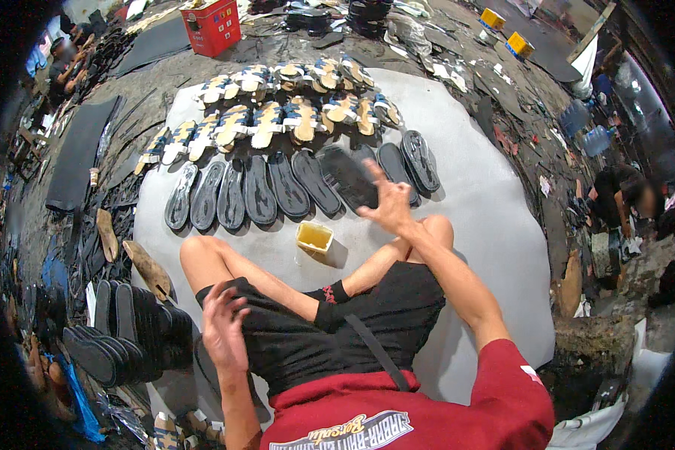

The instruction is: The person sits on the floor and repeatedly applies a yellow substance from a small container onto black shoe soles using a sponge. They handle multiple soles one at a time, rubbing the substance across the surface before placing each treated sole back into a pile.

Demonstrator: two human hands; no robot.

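Note:
Over the right part of a row of black shoe soles (pixel 259 191) my right hand (pixel 392 204) reaches out with fingers spread. Its thumb is close to the lower end of a broad, blurred black sole (pixel 346 178); I cannot tell whether they touch. More soles (pixel 420 161) lie beside and partly behind this hand, with a shiny wet look on some. My left hand (pixel 225 326) hovers empty by my left thigh, fingers loosely apart and slightly smeared. Between my legs and the row stands a small open container (pixel 315 237) of yellowish liquid or paste.
Two rows of strapped sandals (pixel 266 126) stand behind the soles on a pale sheet (pixel 495 247). Stacked black soles (pixel 127 334) and wooden shoe lasts (pixel 148 270) are at left. A red box (pixel 211 28) stands far back. Other people sit at far left and right.

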